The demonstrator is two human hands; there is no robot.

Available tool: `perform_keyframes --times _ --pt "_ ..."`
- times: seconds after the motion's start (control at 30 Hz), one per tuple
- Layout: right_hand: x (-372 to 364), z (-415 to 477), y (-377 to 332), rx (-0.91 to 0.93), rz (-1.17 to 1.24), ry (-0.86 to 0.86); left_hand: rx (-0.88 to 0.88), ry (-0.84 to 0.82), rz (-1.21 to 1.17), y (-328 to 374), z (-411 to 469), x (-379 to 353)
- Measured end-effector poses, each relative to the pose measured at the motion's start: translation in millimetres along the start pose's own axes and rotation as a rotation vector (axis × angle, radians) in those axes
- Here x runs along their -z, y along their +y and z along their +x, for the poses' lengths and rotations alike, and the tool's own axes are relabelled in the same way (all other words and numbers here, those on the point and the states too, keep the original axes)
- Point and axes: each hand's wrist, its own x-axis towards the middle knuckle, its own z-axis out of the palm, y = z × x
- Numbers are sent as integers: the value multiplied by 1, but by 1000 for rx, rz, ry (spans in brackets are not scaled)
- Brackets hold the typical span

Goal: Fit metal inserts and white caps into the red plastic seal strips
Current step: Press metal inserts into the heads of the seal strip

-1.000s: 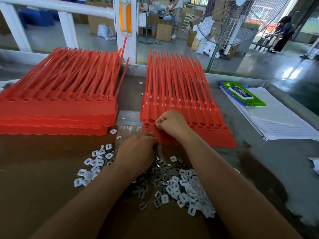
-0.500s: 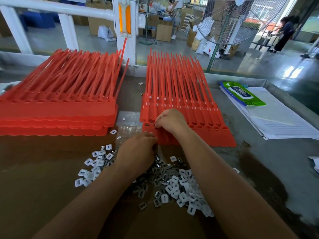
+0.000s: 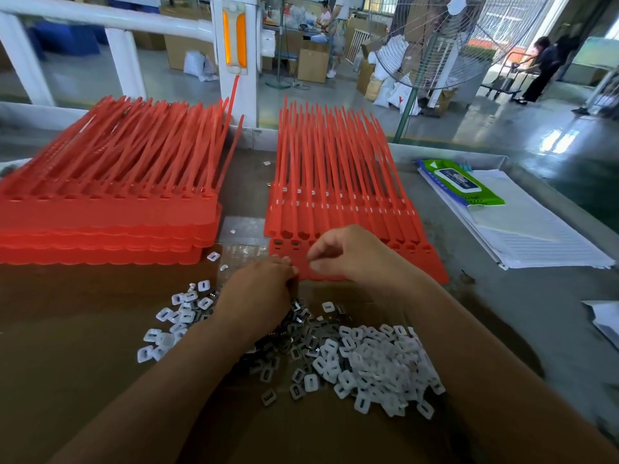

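Pedestal fan (image 3: pixel 445 45), wire guard, green pole. Left of fan: cardboard boxes (image 3: pixel 311 65), white post (image 3: pixel 234 95) with orange reflector, white rail (image 3: pixel 100 16). At fan's foot: white sacks (image 3: pixel 398 92). Right of fan: person (image 3: pixel 542 68) in dark clothes. Floor (image 3: pixel 485 128) grey-green, glossy, daylight glare.

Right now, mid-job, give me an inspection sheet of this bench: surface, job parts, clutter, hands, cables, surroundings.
Surface: brown cardboard over a grey bench.
Job's things: flat red seal strips under the hands, taller red stack at left, white caps and metal inserts heaped in front.
Clutter: green wipes pack on papers, right.
Hands: left hand at the strips' near edge, right hand curled above them; contents hidden.
Cables: nothing seen.
Surroundings: fan, white railing, boxes, people beyond.
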Motion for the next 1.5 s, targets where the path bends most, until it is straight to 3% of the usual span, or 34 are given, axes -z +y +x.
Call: perform_keyframes --times 0.1,0.4,0.87,1.1,1.5 --pt "1 -22 2 28 -105 -143 21 -4 -1 0 1 -1" --pt "-16 -40 2 104 -242 -262 35 3 8 -2 3 -4" --pt "-11 -47 6 77 -135 -125 33 -11 28 -1 2 -4" --pt "-5 -51 12 23 73 -75 30 -4 26 -1 1 -5" --pt "-4 -50 15 50 -28 -60 20 -5 21 -1 2 -3"
